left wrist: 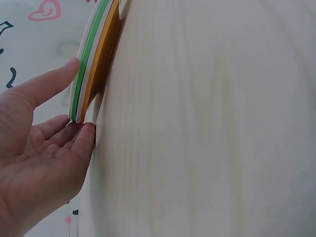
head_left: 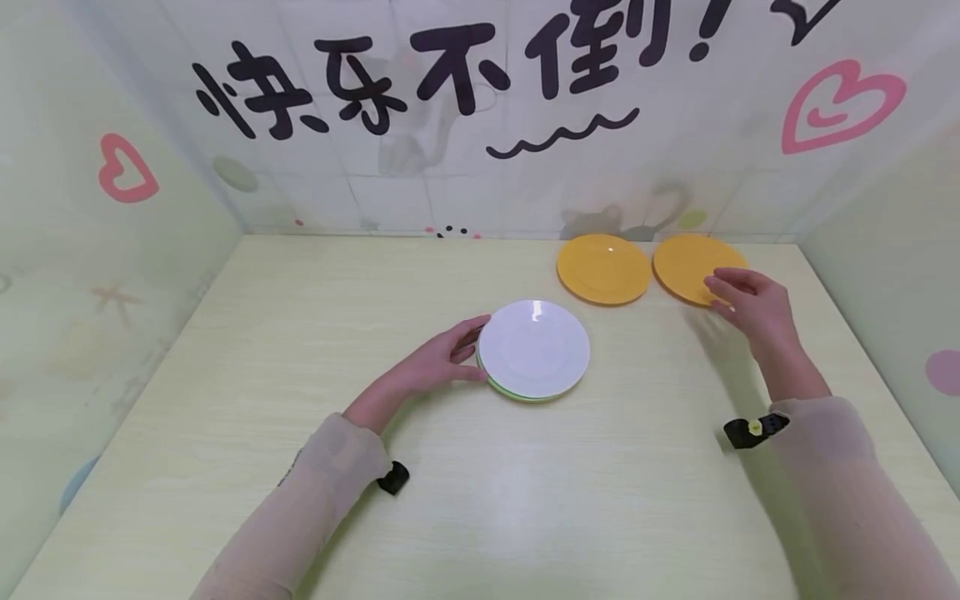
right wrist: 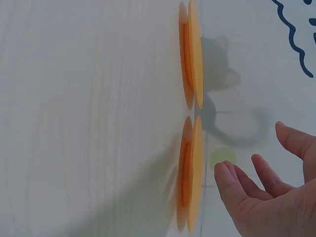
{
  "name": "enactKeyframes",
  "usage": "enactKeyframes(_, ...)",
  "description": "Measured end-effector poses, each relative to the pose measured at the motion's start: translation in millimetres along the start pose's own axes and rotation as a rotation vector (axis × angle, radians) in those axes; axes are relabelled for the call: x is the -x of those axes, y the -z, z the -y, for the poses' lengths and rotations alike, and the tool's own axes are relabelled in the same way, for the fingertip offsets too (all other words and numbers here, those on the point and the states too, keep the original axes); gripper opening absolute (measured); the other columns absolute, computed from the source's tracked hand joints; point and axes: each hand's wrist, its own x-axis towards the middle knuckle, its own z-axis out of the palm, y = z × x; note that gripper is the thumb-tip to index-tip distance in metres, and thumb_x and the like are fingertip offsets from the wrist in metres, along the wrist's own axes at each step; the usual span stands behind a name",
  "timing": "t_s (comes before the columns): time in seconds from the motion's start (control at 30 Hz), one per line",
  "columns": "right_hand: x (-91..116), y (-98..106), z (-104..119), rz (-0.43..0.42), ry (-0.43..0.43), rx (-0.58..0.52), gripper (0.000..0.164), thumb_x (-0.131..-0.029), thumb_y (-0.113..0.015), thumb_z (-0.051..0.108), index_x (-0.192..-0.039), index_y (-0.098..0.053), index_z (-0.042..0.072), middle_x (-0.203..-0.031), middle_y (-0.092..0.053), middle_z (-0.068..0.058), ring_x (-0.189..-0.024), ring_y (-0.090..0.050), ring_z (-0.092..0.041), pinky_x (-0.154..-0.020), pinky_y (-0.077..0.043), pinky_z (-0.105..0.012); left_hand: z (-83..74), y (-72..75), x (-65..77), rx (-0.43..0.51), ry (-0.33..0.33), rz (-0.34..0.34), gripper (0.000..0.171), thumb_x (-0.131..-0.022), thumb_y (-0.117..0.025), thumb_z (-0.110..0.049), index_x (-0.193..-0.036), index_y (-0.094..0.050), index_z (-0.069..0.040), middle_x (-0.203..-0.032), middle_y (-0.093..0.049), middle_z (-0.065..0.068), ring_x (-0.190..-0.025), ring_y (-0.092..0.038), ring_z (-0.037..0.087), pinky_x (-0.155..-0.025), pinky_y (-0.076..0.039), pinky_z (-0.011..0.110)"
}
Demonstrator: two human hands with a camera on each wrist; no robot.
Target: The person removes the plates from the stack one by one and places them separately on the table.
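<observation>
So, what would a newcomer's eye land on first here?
Probably the big black lettering across the back wall. Then the white-topped stack of plates on the table, with the left hand at its left edge, and two orange plates side by side at the table's far edge, the right hand hovering over the right one.
</observation>
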Motion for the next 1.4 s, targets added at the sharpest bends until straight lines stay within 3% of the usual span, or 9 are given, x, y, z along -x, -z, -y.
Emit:
enactKeyframes(0.3,10,-35,1,0.091,0.071,0.149,0.046,-0.092,-0.071,0.03,-0.129,-0.055,0.008,-0.096,-0.063,0.021,-0.089,-0.063,0.007,-0.078,-0.057,-0.007,-3.3,-0.9,1.3,-0.011,-0.012,-0.003,0.088,-0.089,-0.071,-0.001,-0.159,-0.019,-0.007,-0.167,-0.019,0.01,-0.155,-0.021,0.026,-0.126,-0.03,0.035)
enactKeyframes(0.43,14,-49,-2,0.164,0.099,0.183,0.047,-0.096,-0.067,0.023,-0.135,-0.051,0.001,-0.095,-0.063,0.023,-0.089,-0.064,0.009,-0.082,-0.058,-0.008,-3.3,-1.1,1.7,-0.019,-0.018,-0.002,0.087,-0.09,-0.071,-0.002,-0.159,-0.018,-0.006,-0.167,-0.019,0.012,-0.155,-0.021,0.027,-0.126,-0.03,0.036)
enactKeyframes(0.57,17,-64,-4,0.221,0.123,0.293,0.054,-0.098,-0.064,0.023,-0.142,-0.046,-0.003,-0.098,-0.061,0.024,-0.091,-0.064,0.009,-0.084,-0.058,-0.01,-2.8,-1.7,1.7,-0.015,-0.012,-0.01,0.087,-0.09,-0.071,-0.002,-0.159,-0.019,-0.007,-0.167,-0.02,0.011,-0.155,-0.022,0.026,-0.126,-0.031,0.035)
enactKeyframes(0.67,19,-76,-6,0.266,0.107,0.34,0.055,-0.098,-0.064,0.025,-0.143,-0.047,-0.003,-0.108,-0.061,0.015,-0.094,-0.065,0.006,-0.087,-0.059,-0.013,-2.9,-2.1,1.6,-0.007,-0.004,-0.019,0.086,-0.089,-0.071,-0.001,-0.159,-0.021,-0.008,-0.167,-0.021,0.009,-0.154,-0.023,0.025,-0.125,-0.031,0.034)
enactKeyframes(0.83,19,-94,-12,0.347,0.062,0.379,0.051,-0.099,-0.064,0.023,-0.14,-0.049,-0.003,-0.131,-0.059,-0.014,-0.098,-0.067,0.0,-0.09,-0.06,-0.018,-2.6,-2.3,1.8,-0.014,-0.014,-0.033,0.084,-0.09,-0.071,-0.002,-0.158,-0.022,-0.006,-0.166,-0.023,0.011,-0.154,-0.025,0.027,-0.125,-0.033,0.035)
enactKeyframes(0.9,18,-100,-15,0.378,0.043,0.402,0.048,-0.098,-0.064,0.02,-0.139,-0.051,-0.003,-0.132,-0.059,-0.019,-0.096,-0.067,-0.002,-0.089,-0.06,-0.019,-2.6,-2.3,1.9,-0.013,-0.017,-0.034,0.084,-0.09,-0.071,-0.002,-0.158,-0.022,-0.006,-0.166,-0.023,0.011,-0.154,-0.025,0.027,-0.124,-0.033,0.036)
enactKeyframes(1.03,15,-111,-19,0.431,0.003,0.485,0.047,-0.097,-0.066,0.019,-0.136,-0.054,-0.003,-0.115,-0.067,-0.011,-0.087,-0.065,-0.004,-0.082,-0.061,-0.017,-3.6,-1.6,1.4,-0.007,-0.012,-0.034,0.084,-0.09,-0.071,-0.001,-0.158,-0.023,-0.007,-0.166,-0.023,0.01,-0.154,-0.025,0.026,-0.125,-0.033,0.035)
enactKeyframes(1.17,12,-123,-19,0.465,0.0,0.543,0.044,-0.094,-0.069,0.015,-0.132,-0.057,-0.005,-0.097,-0.063,-0.002,-0.076,-0.063,-0.005,-0.072,-0.061,-0.015,-6.0,1.1,-0.7,-0.011,-0.019,-0.039,0.084,-0.09,-0.071,-0.002,-0.158,-0.023,-0.007,-0.166,-0.023,0.01,-0.154,-0.025,0.026,-0.125,-0.032,0.035)
enactKeyframes(1.4,17,-129,-17,0.442,0.001,0.59,0.035,-0.094,-0.067,0.01,-0.124,-0.057,-0.006,-0.096,-0.055,-0.005,-0.077,-0.056,-0.011,-0.066,-0.057,-0.013,-4.2,1.1,1.5,-0.006,-0.033,-0.029,0.083,-0.089,-0.071,-0.001,-0.157,-0.024,-0.005,-0.165,-0.024,0.014,-0.153,-0.026,0.03,-0.124,-0.032,0.038)
